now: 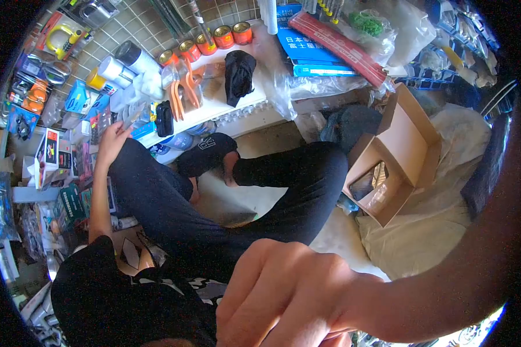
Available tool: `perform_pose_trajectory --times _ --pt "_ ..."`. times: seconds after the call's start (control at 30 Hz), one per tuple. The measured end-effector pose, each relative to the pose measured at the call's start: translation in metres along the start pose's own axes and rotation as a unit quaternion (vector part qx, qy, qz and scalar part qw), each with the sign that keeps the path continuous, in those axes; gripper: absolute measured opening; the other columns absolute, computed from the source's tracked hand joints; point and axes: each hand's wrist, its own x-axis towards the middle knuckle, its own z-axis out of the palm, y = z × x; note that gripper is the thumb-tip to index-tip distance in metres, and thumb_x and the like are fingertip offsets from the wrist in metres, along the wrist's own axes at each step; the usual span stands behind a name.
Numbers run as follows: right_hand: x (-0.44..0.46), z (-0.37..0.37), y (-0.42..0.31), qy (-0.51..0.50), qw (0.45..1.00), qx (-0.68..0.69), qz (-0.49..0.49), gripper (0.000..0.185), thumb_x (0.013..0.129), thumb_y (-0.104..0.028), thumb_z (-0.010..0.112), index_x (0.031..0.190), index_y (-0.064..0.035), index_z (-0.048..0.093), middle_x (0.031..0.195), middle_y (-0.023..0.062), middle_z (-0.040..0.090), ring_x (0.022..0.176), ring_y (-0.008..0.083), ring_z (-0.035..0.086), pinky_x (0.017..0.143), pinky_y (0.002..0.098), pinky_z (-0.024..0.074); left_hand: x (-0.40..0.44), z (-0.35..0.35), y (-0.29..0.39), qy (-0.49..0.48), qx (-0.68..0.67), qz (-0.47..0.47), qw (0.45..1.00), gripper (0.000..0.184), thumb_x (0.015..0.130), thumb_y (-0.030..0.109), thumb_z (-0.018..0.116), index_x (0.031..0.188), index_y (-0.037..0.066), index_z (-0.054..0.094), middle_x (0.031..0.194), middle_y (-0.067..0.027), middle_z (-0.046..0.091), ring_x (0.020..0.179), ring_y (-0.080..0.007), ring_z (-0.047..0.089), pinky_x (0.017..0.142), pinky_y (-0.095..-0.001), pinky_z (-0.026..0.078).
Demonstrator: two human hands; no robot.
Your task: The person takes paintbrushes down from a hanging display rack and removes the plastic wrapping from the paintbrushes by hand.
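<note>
My left hand [114, 139] reaches out at the far left, beside my bent knee. Its fingers are closed at the edge of a small clear plastic packet [135, 117], close to the goods on the low shelf. A black pouch [164, 118] lies just right of that packet. Very near the camera, my right hand [289, 289] is curled with the knuckles up. Its fingertips are cut off by the bottom of the view, so anything in them is hidden.
An open cardboard box [399, 156] with a dark phone-like item [369, 180] inside stands at right. Red cans [223, 37], orange-handled tools [185, 89] and a black cloth bag [239, 77] sit on the white ledge [214, 113]. Packaged goods [57, 153] crowd the left.
</note>
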Motion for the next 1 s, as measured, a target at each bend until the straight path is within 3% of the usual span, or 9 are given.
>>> perform_pose_trajectory --times 0.07,0.13,0.2,0.3,0.43,0.6,0.7,0.83,1.0 --pt "0.018 -0.010 0.000 0.036 0.999 -0.012 -0.015 0.030 0.091 -0.028 0.060 0.086 0.0010 0.063 0.064 0.0122 0.062 0.051 0.0227 0.061 0.046 0.0346 0.0490 -0.002 -0.003 0.010 -0.004 0.068 -0.010 0.998 0.028 0.091 0.024 0.065 0.084 -0.003 0.059 0.067 -0.0031 0.056 0.065 -0.0087 0.051 0.060 -0.0300 0.040" --pt "0.025 -0.012 -0.001 0.048 0.999 -0.014 -0.021 0.030 0.090 -0.029 0.061 0.085 0.0011 0.063 0.063 0.0122 0.062 0.050 0.0226 0.061 0.045 0.0342 0.0487 0.001 0.006 -0.007 0.036 0.028 0.006 0.999 0.030 0.089 0.026 0.067 0.082 -0.002 0.057 0.067 -0.0031 0.055 0.064 -0.0095 0.048 0.059 -0.0309 0.039" --pt "0.013 0.001 0.003 0.019 1.000 -0.002 -0.008 0.031 0.090 -0.029 0.061 0.084 0.0013 0.063 0.063 0.0121 0.062 0.050 0.0224 0.061 0.045 0.0338 0.0483 0.007 0.007 -0.031 0.026 0.024 0.019 0.999 0.032 0.089 0.027 0.068 0.079 -0.001 0.055 0.065 -0.0035 0.053 0.062 -0.0102 0.046 0.058 -0.0309 0.039" --pt "-0.003 0.023 0.007 -0.039 0.999 0.022 0.012 0.032 0.090 -0.030 0.062 0.083 0.0015 0.064 0.063 0.0119 0.062 0.049 0.0222 0.061 0.044 0.0332 0.0478 -0.002 0.000 0.002 0.013 0.027 -0.005 1.000 0.036 0.088 0.028 0.068 0.074 0.000 0.051 0.060 -0.0045 0.046 0.059 -0.0122 0.042 0.056 -0.0329 0.036" --pt "0.016 0.020 0.003 0.002 0.999 0.048 -0.011 0.033 0.089 -0.030 0.062 0.081 0.0018 0.064 0.062 0.0118 0.062 0.049 0.0219 0.060 0.043 0.0323 0.0472 0.002 -0.001 -0.011 0.011 0.042 0.011 0.999 0.039 0.089 0.029 0.068 0.072 -0.001 0.049 0.059 -0.0045 0.045 0.058 -0.0128 0.041 0.055 -0.0334 0.035" --pt "-0.007 0.049 0.004 -0.112 0.979 0.172 0.008 0.035 0.088 -0.031 0.063 0.078 0.0021 0.065 0.061 0.0115 0.062 0.048 0.0216 0.060 0.042 0.0313 0.0463 -0.004 -0.003 0.002 0.010 0.020 0.014 1.000 0.040 0.089 0.030 0.067 0.072 0.000 0.046 0.061 -0.0050 0.044 0.060 -0.0132 0.042 0.058 -0.0334 0.037" --pt "-0.020 0.060 0.008 -0.124 0.971 0.205 0.015 0.036 0.088 -0.032 0.064 0.077 0.0023 0.065 0.061 0.0114 0.062 0.047 0.0213 0.060 0.042 0.0307 0.0458 0.001 -0.001 -0.018 0.016 0.036 0.013 0.999 0.041 0.090 0.030 0.066 0.072 0.000 0.046 0.061 -0.0046 0.044 0.060 -0.0126 0.042 0.059 -0.0333 0.037" --pt "-0.018 0.060 0.015 -0.107 0.972 0.210 0.013 0.037 0.087 -0.032 0.065 0.075 0.0026 0.066 0.060 0.0112 0.062 0.046 0.0210 0.060 0.041 0.0299 0.0452 -0.011 -0.009 0.017 -0.001 0.062 -0.014 0.998 0.032 0.090 0.030 0.065 0.092 -0.002 0.063 0.070 -0.0043 0.060 0.067 -0.0108 0.055 0.063 -0.0306 0.042" --pt "-0.014 0.061 0.026 -0.097 0.971 0.217 0.016 0.039 0.086 -0.033 0.065 0.072 0.0030 0.066 0.060 0.0110 0.062 0.045 0.0207 0.059 0.040 0.0289 0.0443 -0.009 -0.003 0.003 0.009 -0.048 0.009 0.999 0.033 0.094 0.029 0.062 0.099 -0.004 0.064 0.078 -0.0038 0.064 0.073 -0.0093 0.058 0.068 -0.0264 0.044"
